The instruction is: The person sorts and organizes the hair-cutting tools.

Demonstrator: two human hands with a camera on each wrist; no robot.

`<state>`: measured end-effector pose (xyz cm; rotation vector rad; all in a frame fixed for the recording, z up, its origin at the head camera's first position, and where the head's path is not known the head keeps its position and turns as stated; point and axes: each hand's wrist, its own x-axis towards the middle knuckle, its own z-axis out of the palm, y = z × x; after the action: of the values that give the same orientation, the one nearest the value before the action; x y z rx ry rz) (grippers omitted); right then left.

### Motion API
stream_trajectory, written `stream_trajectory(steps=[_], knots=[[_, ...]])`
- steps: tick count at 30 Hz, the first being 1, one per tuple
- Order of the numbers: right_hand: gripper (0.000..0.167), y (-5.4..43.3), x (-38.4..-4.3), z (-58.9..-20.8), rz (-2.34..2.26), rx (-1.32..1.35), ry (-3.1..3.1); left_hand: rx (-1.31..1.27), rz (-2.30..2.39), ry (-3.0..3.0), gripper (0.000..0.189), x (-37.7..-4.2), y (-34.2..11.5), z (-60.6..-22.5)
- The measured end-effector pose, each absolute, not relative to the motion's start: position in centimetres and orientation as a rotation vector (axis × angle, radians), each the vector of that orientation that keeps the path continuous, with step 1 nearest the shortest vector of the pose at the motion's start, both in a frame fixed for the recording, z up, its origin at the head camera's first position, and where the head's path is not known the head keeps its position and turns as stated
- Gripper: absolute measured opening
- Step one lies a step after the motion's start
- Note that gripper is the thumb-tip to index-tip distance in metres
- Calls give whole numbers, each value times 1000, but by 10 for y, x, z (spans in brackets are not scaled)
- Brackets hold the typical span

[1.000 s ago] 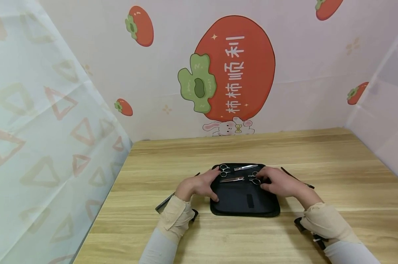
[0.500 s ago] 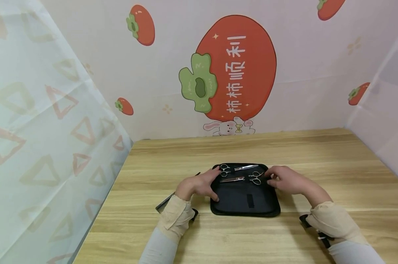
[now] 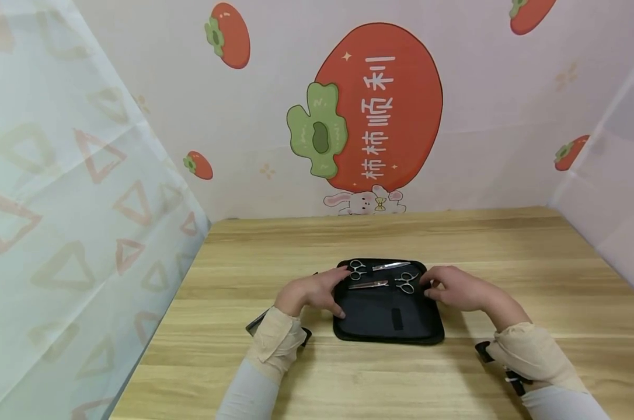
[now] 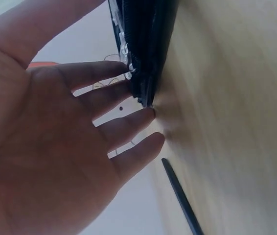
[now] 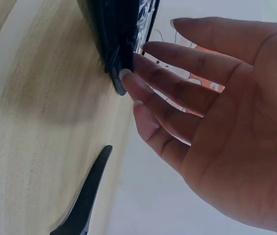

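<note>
A flat black case [image 3: 366,318] lies on the table with two pairs of silver scissors in its far half. The farther scissors [image 3: 358,271] have their finger rings to the left; the nearer scissors [image 3: 405,283] have theirs to the right. My left hand [image 3: 314,291] rests at the case's left edge, thumb and fingers spread, fingertips against its side in the left wrist view. At the right edge is my right hand [image 3: 456,289], fingers loosely bent. In the right wrist view its fingertips meet the side of the case [image 5: 114,44], and the palm holds nothing.
A slim dark tool [image 3: 256,322] lies on the wooden table [image 3: 390,379], partly under my left forearm. Beyond my right hand, a black tapered tool [image 5: 87,196] shows in the right wrist view. A printed cloth wall [image 3: 264,128] rises behind the table.
My right hand has drawn back from the nearer scissors' rings to the case's right edge, now hiding the black tool behind it. My left hand has stayed at the left edge.
</note>
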<state>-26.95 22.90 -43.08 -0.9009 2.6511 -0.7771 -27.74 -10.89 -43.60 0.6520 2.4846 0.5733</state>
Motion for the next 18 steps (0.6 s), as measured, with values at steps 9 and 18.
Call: stream_trajectory(steps=[9, 18], knots=[[26, 223, -264, -430, -712, -945, 2688, 668, 602, 2502, 91, -275, -114, -429], [40, 216, -260, -437, -638, -886, 2742, 679, 574, 2506, 85, -270, -115, -426]])
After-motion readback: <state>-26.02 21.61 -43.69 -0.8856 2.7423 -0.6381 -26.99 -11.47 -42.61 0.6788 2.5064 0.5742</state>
